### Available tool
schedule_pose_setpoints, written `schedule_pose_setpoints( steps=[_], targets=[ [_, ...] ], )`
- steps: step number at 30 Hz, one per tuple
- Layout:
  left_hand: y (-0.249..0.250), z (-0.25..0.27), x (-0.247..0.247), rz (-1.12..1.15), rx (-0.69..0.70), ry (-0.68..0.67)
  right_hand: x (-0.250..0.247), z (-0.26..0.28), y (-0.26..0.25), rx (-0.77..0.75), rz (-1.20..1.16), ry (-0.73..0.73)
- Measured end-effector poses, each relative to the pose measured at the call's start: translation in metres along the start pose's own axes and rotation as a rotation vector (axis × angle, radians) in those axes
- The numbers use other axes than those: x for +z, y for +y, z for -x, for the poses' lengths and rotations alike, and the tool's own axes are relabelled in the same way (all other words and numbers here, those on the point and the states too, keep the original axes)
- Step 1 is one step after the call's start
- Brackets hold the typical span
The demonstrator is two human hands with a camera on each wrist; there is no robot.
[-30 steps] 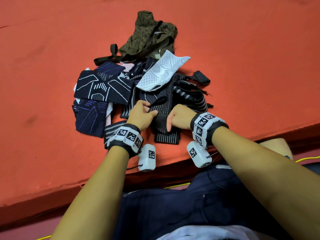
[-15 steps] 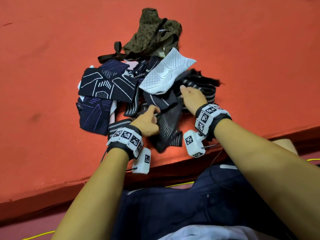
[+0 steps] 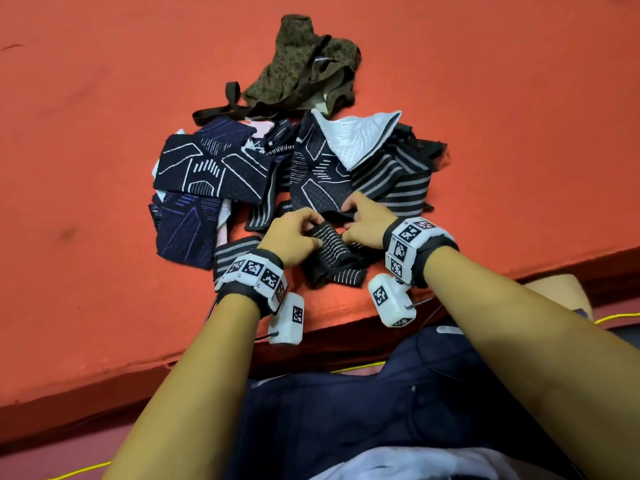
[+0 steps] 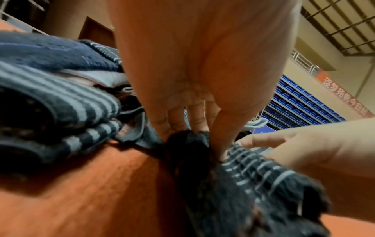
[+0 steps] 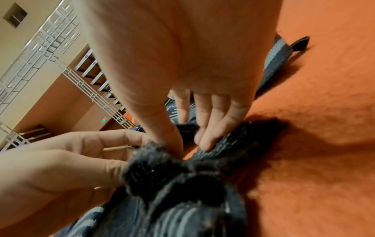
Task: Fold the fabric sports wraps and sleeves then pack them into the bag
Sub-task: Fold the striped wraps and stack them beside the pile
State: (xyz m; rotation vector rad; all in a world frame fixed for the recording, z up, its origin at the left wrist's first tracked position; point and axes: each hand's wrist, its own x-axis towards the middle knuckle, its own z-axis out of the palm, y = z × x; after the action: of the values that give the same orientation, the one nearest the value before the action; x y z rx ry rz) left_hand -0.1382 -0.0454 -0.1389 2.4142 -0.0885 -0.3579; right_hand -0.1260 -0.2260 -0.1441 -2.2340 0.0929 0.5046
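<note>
The striped sleeve (image 3: 332,258) being pinched by the left hand (image 3: 294,235) and right hand (image 3: 363,225) is looking like soft, fuzzy knitted cloth. Under it, the orange mat (image 3: 86,140) is looking matt and slightly rough. Beyond the grip, the white sleeve (image 3: 360,138) is showing bumpy ribbed cloth.

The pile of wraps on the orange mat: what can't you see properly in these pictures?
- Bag opening: the olive leopard-print fabric bag lies crumpled in the head view; its inside is hidden.
- Black sleeve with thin white stripes: both hands cover its top edge.
- Wrist views: that sleeve is blurred.
- Lower wraps: buried under others.
</note>
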Motion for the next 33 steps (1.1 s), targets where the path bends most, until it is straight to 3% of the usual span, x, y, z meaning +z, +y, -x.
schedule_pose_setpoints(
  steps=[4,11,17,20,24,28,33],
  targets=[
    [0.003,0.005,0.005,0.092,-0.012,-0.004,0.003,0.004,0.005,-0.044,-0.139,-0.1],
    [0.003,0.015,-0.009,0.261,-0.122,0.101,0.003,0.006,0.005,-0.036,0.079,0.039],
    [0.008,0.018,-0.015,0.323,-0.161,0.141,0.003,0.011,0.001,-0.022,0.208,-0.047],
    [0.008,0.017,-0.015,0.339,-0.17,0.147,-0.001,0.012,0.004,0.0,0.245,-0.012],
    [0.005,0.015,-0.017,0.272,-0.169,0.196,-0.009,0.009,0.005,0.055,0.085,0.068],
    [0.001,0.016,-0.029,0.16,-0.153,0.26,-0.004,0.009,0.0,0.078,0.019,-0.101],
    [-0.004,0.015,-0.028,0.103,-0.139,0.114,0.009,0.008,-0.009,0.001,-0.095,-0.092]
  ],
)
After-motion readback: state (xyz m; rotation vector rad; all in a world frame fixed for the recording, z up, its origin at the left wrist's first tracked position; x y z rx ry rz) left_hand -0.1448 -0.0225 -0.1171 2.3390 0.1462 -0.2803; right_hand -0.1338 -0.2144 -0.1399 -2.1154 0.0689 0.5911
